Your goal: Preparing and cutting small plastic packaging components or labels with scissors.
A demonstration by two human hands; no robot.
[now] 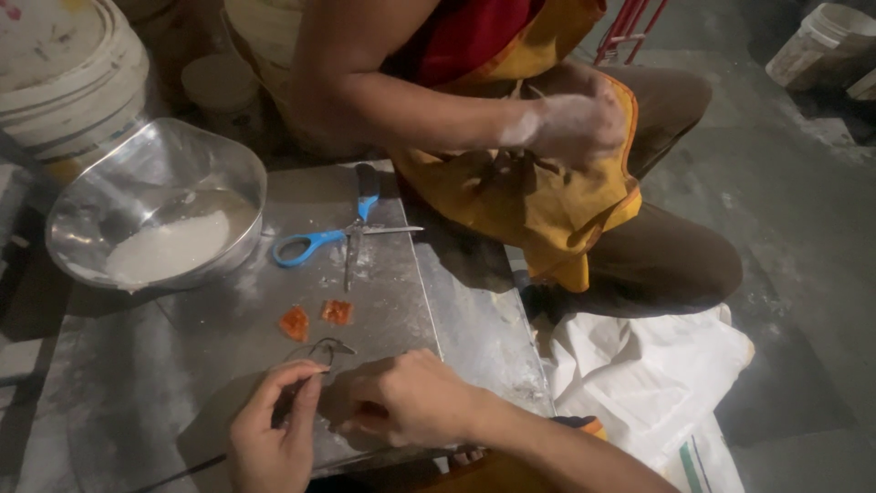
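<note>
— What's the biggest thing in front of the person?

— A grey metal tabletop, dusted with white powder. At its far left corner sits a steel bowl with white powder in the bottom. Across from it a co-worker in a yellow apron sits on the floor, one powdered hand held over the lap.

— And on the sheet itself?

— Blue-handled scissors lie in the middle, blades spread. Nearer the person are two small orange pieces, side by side and just apart.

— Where is the thin dark wire?

— The thin dark wire loops just below the orange pieces, at the near edge, between the two hands and running back under the left one.

— How is each grip?

— The left hand has thumb and forefinger pressed together, pinching the wire at its near end. The right hand rests knuckles-up on the tabletop just beside the loop, fingers curled under; whether that grip closes on the wire I cannot tell.
</note>
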